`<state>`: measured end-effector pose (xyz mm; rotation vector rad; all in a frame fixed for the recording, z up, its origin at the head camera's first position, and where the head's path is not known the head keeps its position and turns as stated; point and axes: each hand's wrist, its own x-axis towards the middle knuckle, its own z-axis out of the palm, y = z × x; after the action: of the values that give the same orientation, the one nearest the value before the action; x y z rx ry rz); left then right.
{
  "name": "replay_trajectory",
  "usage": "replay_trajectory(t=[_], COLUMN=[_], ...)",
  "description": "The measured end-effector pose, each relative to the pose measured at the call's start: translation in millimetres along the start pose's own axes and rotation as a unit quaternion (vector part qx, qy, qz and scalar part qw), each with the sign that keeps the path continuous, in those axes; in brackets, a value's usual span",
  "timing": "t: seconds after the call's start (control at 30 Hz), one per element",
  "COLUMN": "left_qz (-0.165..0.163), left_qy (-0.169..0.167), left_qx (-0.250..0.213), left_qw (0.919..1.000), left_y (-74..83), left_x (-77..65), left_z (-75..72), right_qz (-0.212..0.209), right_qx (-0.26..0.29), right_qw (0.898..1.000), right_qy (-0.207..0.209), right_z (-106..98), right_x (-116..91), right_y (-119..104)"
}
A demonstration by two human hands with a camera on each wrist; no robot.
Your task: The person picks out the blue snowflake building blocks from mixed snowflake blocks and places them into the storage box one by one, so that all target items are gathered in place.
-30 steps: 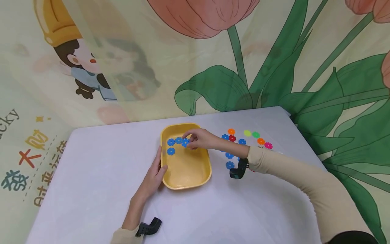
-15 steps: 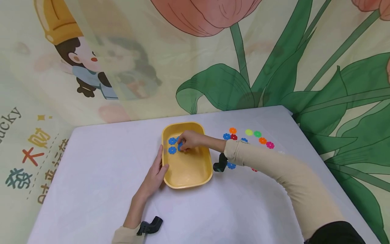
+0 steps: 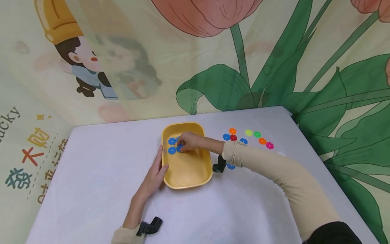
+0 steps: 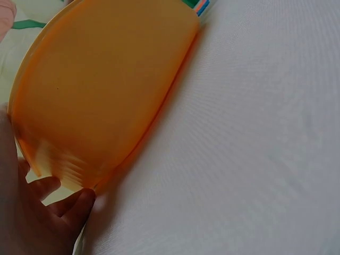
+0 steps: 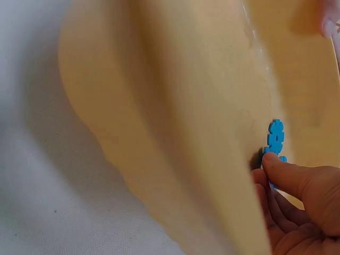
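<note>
In the head view, my left hand grips the left side of a yellow tray, its thumb at the rim. The left wrist view shows those fingers against the outer wall of the tray. My right hand is inside the tray and pinches a blue notched plastic disc, partly hidden by the fingers. Other blue discs lie beside it in the tray's upper left. From the right wrist, my right hand has thumb and fingers on the disc, with another blue disc just beyond.
Right of the tray, several loose discs lie on the white tablecloth: an orange disc, a red disc, a green disc, a pink disc. The right sleeve covers some of them.
My right hand has moved left and slightly nearer inside the tray, bringing the blue disc beside the others; over the last half second it barely shifts. My left hand keeps its hold.
</note>
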<state>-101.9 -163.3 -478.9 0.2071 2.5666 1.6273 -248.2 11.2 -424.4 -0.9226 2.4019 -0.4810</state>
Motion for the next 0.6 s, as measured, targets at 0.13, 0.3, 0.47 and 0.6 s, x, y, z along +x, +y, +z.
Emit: replay_trajectory(t=[0.13,0.3,0.47,0.6], left_qz=[0.003,0.004,0.002,0.001], left_qy=[0.000,0.001,0.000,-0.001], left_qx=[-0.001,0.002,-0.001,-0.003], left_qw=[1.0000,1.0000,1.0000,1.0000], left_y=[-2.7,-3.7,-2.0,-1.2], left_x=[0.6,1.2,0.5,0.4], left_z=[0.7,1.3,0.7,0.5], right_qz=[-0.006,-0.001,-0.005,-0.009], right_qx=[-0.023,-0.033,-0.046,-0.057], right_qw=[1.000,0.999,0.999,0.998], right_qy=[0.006,0.003,0.003,0.007], right_z=[2.1,2.7,3.6,5.0], right_x=[0.3,1.2,2.3,2.2], right_y=[1.7,2.2,1.7,1.4])
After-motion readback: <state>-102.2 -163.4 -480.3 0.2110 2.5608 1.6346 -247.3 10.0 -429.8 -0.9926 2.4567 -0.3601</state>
